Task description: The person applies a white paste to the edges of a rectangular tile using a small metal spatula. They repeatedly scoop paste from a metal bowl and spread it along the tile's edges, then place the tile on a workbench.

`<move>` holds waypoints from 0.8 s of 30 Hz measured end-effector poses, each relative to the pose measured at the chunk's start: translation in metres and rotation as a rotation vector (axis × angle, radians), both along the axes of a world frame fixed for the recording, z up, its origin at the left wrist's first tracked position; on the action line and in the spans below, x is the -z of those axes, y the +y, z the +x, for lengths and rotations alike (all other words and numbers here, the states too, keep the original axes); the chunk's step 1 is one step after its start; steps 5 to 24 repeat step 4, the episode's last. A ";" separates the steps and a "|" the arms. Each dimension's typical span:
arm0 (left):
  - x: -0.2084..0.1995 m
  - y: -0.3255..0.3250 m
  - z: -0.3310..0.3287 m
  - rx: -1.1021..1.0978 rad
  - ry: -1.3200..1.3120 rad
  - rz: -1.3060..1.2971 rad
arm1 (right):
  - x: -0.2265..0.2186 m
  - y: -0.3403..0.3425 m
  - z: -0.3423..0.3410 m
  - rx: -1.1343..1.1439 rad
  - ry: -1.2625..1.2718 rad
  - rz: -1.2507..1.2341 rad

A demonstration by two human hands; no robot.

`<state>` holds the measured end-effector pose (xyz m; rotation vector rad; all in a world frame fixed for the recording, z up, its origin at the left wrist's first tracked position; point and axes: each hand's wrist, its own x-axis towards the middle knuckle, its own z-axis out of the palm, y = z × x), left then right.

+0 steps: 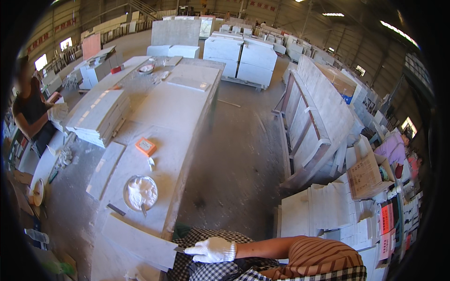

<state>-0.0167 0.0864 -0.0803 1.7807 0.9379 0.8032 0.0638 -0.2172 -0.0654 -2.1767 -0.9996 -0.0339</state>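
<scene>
My right hand (213, 249), in a white knit glove, comes in from the right and is closed on a small putty knife (179, 249). Only its thin dark blade shows, at the right end of a pale stone slab (136, 239) on the bench. I do not see my left hand; a pale shape at the lower edge is too cut off to make out. Beyond the slab stands a round metal bowl (125, 193) of white paste (141, 191). A dark flat strip (116, 209) lies between bowl and slab. Farther up are a crumpled white scrap (151, 162) and an orange box (146, 146).
Stacked stone slabs (101, 114) stand on the long bench, with a narrow slab (106, 171) nearer. A co-worker (33, 110) stands at the far left. Racked slabs (309, 117), a cardboard box (368, 175) and a person in purple (393, 146) are at right.
</scene>
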 end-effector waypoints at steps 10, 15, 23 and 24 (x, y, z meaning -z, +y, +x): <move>-0.004 0.003 0.004 -0.012 0.093 0.148 | 0.005 0.003 0.002 -0.016 -0.014 0.068; -0.004 0.003 0.004 -0.012 0.093 0.148 | 0.005 0.003 0.002 -0.016 -0.014 0.068; -0.004 0.003 0.004 -0.012 0.093 0.148 | 0.005 0.003 0.002 -0.016 -0.014 0.068; -0.004 0.003 0.004 -0.012 0.093 0.148 | 0.005 0.003 0.002 -0.016 -0.014 0.068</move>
